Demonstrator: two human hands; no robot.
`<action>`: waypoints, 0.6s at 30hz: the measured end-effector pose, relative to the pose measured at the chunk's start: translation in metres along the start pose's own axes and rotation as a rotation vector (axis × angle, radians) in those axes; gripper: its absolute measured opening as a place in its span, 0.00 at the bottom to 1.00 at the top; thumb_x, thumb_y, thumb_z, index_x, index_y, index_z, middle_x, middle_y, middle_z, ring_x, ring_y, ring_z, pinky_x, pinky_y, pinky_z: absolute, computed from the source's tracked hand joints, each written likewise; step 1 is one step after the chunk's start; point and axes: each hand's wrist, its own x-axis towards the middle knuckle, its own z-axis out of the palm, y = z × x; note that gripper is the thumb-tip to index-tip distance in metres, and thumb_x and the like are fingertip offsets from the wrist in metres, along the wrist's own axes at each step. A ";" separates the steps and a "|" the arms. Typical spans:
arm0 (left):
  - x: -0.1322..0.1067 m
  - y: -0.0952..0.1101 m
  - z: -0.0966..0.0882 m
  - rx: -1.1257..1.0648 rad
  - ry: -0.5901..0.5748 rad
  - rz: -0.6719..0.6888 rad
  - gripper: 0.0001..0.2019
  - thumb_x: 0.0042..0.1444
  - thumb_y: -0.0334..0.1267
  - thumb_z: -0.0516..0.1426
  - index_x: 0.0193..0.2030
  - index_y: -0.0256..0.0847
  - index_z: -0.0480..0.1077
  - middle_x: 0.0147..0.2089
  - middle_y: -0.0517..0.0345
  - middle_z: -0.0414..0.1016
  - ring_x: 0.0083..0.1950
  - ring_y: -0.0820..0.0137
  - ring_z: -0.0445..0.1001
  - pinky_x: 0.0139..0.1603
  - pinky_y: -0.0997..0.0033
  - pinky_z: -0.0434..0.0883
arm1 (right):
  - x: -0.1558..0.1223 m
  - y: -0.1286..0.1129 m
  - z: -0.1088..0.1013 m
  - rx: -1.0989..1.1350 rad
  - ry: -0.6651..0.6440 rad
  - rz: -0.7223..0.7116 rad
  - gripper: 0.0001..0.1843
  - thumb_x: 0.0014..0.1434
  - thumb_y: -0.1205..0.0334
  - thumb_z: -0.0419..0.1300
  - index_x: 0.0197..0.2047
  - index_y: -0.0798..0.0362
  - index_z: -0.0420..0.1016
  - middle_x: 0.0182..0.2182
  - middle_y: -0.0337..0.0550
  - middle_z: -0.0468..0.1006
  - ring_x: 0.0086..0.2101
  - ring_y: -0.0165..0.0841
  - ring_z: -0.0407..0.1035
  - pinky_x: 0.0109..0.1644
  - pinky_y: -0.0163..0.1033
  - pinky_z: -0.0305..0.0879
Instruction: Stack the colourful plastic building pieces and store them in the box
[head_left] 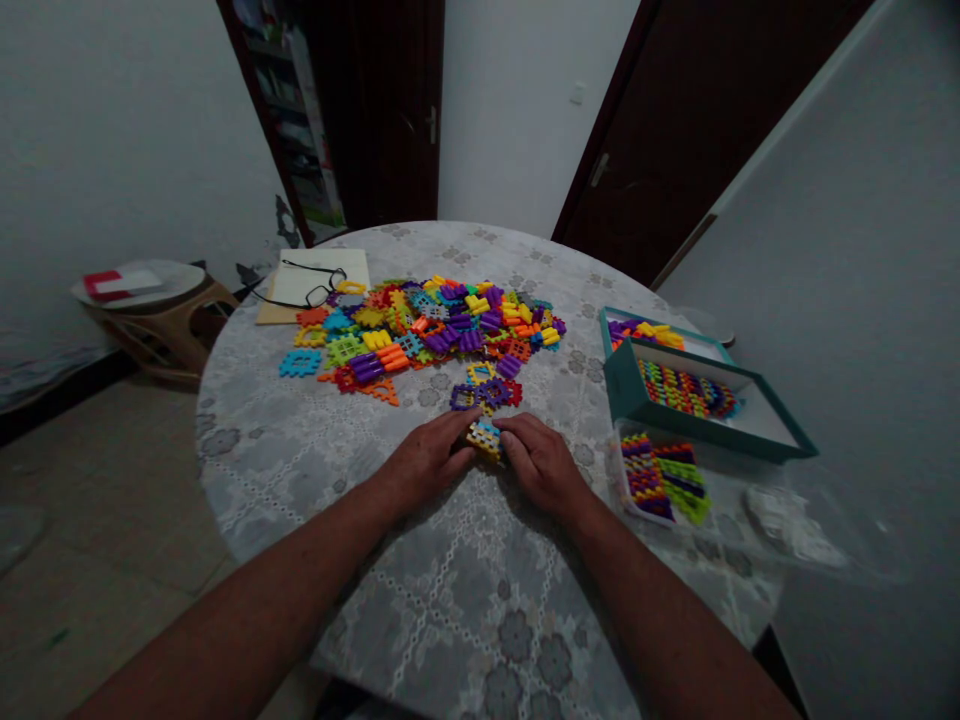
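A small bundle of interlocking plastic building pieces (486, 438), yellow, light blue and whitish, is held between my two hands just above or on the table. My left hand (433, 452) grips its left end with thumb and fingers. On the other end, my right hand (541, 462) closes its thumb and fingers. Just beyond the bundle lie purple toothed pieces (493, 391) and a yellow square piece (480, 372). Farther back spreads a heap of colourful toothed plates and ribbed pieces (450, 320). My fingers hide part of the bundle.
A round table (420, 600) wears a patterned cloth. On its right are a teal box (637, 385) with stacked pieces, its teal-edged lid (705, 345), a clear tub (626, 490) and a plastic bag (795, 525). Black glasses (315, 297) rest on a notebook (352, 262) at back left.
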 end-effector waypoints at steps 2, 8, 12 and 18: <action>0.000 0.001 0.000 -0.001 -0.001 -0.013 0.28 0.67 0.35 0.61 0.74 0.47 0.71 0.67 0.46 0.81 0.66 0.55 0.80 0.71 0.48 0.74 | 0.000 -0.001 0.000 -0.002 0.005 -0.006 0.16 0.77 0.57 0.57 0.60 0.53 0.80 0.49 0.52 0.84 0.49 0.40 0.79 0.57 0.46 0.75; 0.001 0.002 -0.001 0.042 -0.023 -0.019 0.26 0.70 0.43 0.56 0.73 0.41 0.72 0.67 0.44 0.82 0.66 0.55 0.82 0.69 0.52 0.76 | -0.001 -0.004 0.002 -0.022 -0.044 -0.016 0.18 0.74 0.56 0.64 0.63 0.51 0.78 0.52 0.53 0.83 0.51 0.41 0.77 0.58 0.47 0.74; 0.004 0.001 -0.004 0.090 -0.022 -0.039 0.28 0.70 0.50 0.56 0.72 0.41 0.73 0.66 0.45 0.83 0.63 0.53 0.83 0.67 0.52 0.78 | 0.002 -0.011 0.001 -0.077 -0.110 0.040 0.20 0.72 0.56 0.66 0.64 0.53 0.77 0.54 0.53 0.82 0.52 0.41 0.76 0.60 0.48 0.72; 0.006 -0.004 -0.008 0.142 -0.020 -0.064 0.29 0.71 0.53 0.54 0.73 0.44 0.72 0.64 0.48 0.84 0.61 0.53 0.85 0.63 0.57 0.81 | 0.007 -0.016 0.010 -0.112 -0.094 0.109 0.20 0.72 0.57 0.64 0.64 0.52 0.74 0.54 0.51 0.81 0.53 0.41 0.75 0.62 0.47 0.71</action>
